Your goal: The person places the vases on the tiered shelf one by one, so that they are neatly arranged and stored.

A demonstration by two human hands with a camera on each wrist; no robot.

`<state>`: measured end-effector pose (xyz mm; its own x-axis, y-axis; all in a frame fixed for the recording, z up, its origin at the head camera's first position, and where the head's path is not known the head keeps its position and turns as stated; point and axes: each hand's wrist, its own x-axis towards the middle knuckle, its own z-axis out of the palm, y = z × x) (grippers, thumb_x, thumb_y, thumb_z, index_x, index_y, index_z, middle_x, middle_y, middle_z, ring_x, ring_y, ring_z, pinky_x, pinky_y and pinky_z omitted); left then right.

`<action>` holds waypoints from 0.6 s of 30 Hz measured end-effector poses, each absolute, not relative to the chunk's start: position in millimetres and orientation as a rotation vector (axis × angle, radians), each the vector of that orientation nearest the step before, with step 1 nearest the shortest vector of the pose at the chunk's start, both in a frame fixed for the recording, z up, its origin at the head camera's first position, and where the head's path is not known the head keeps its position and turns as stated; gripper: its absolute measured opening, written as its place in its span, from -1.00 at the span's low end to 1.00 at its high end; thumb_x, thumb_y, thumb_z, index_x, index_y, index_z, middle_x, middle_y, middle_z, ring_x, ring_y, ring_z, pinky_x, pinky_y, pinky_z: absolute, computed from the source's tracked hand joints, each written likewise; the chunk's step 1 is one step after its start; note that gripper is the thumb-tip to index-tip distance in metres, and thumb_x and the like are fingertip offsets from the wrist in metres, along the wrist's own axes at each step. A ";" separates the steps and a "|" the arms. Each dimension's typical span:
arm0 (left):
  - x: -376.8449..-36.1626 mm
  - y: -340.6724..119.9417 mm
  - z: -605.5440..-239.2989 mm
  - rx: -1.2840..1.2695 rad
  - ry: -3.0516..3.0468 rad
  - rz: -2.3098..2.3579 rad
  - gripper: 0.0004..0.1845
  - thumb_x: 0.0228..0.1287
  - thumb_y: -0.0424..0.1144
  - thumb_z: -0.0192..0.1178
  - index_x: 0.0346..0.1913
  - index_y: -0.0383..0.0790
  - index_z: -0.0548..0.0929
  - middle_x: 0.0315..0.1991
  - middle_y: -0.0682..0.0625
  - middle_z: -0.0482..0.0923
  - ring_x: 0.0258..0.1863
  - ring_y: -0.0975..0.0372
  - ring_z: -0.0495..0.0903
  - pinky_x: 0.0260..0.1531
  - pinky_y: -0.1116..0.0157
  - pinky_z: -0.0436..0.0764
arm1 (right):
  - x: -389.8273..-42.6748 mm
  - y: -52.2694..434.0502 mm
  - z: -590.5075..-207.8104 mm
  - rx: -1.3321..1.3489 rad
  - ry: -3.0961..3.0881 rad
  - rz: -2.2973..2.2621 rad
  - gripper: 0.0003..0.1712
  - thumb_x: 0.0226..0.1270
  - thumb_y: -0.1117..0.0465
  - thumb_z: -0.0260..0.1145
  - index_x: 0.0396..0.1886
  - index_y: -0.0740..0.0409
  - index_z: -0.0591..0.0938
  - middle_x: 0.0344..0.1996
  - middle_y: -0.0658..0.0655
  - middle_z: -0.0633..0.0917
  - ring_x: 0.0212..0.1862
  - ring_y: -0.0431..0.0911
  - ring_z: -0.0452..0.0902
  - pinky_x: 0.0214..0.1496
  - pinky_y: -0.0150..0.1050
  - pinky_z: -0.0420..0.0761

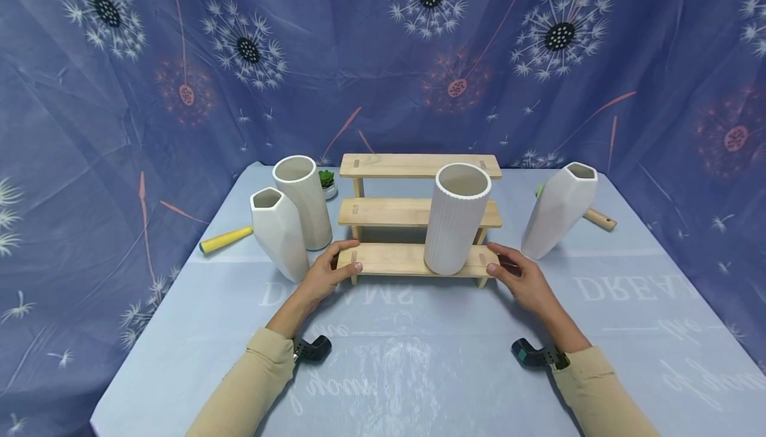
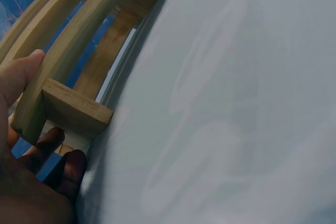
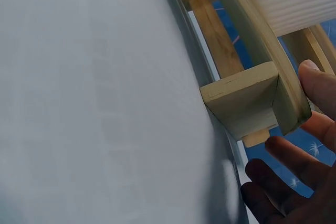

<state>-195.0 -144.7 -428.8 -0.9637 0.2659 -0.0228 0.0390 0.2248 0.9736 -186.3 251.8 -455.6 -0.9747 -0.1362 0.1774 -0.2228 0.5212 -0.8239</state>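
Note:
A three-tier wooden display shelf [image 1: 389, 259] stands on the table, its steps rising toward the back. My left hand [image 1: 324, 273] grips the left end of the lowest step; in the left wrist view the thumb [image 2: 23, 74] lies on the board and other fingers curl below it near the leg. At the right end my right hand [image 1: 523, 279] holds the same step, thumb [image 3: 317, 85] against the board. In the right wrist view its lower fingers stay apart from the leg. A white ribbed cylindrical vase [image 1: 456, 224] stands upright on the lowest step, right of its middle.
Left of the shelf are a faceted white vase [image 1: 280, 234], another ribbed vase [image 1: 305, 204], a small potted succulent [image 1: 328, 183] and a yellow handle [image 1: 226, 240]. To the right, another faceted vase [image 1: 558, 214] stands before a wooden handle [image 1: 600, 219]. A blue dandelion-patterned curtain [image 1: 359, 58] hangs behind.

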 end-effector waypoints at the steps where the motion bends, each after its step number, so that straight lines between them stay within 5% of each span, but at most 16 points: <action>1: -195.0 -144.8 -428.7 0.293 2.308 1.825 -0.45 0.24 -0.30 0.23 0.29 -0.24 0.37 0.24 -0.25 0.33 -0.03 0.22 0.41 -0.08 0.41 0.44 | -186.7 252.0 -456.0 0.312 -2.662 1.468 -0.44 0.36 0.05 0.20 0.31 0.12 0.41 0.28 0.22 0.46 0.08 -0.47 0.35 0.09 -0.59 0.38; 4: -194.9 -144.9 -428.3 0.294 2.306 1.827 -0.45 0.24 -0.31 0.23 0.29 -0.24 0.37 0.24 -0.25 0.33 -0.03 0.22 0.40 -0.09 0.41 0.44 | -187.5 252.2 -457.2 0.300 -2.674 1.475 -0.43 0.36 0.01 0.19 0.31 0.09 0.41 0.29 0.21 0.45 0.11 -0.47 0.34 0.05 -0.69 0.32; 12: -195.5 -145.3 -428.0 0.300 2.301 1.821 -0.44 0.24 -0.30 0.23 0.30 -0.26 0.36 0.24 -0.25 0.32 -0.04 0.23 0.40 -0.09 0.40 0.44 | -187.2 252.3 -459.9 0.283 -2.692 1.496 -0.40 0.36 -0.05 0.18 0.34 0.03 0.39 0.32 0.16 0.42 0.29 0.08 0.36 0.03 -0.70 0.30; 18: -195.5 -145.2 -428.2 0.305 2.292 1.827 -0.44 0.23 -0.31 0.23 0.30 -0.26 0.36 0.23 -0.26 0.33 -0.06 0.24 0.40 -0.11 0.43 0.44 | -187.4 252.1 -460.5 0.277 -2.692 1.512 -0.40 0.35 -0.05 0.19 0.34 0.00 0.39 0.33 0.14 0.42 0.25 -0.20 0.37 0.03 -0.70 0.32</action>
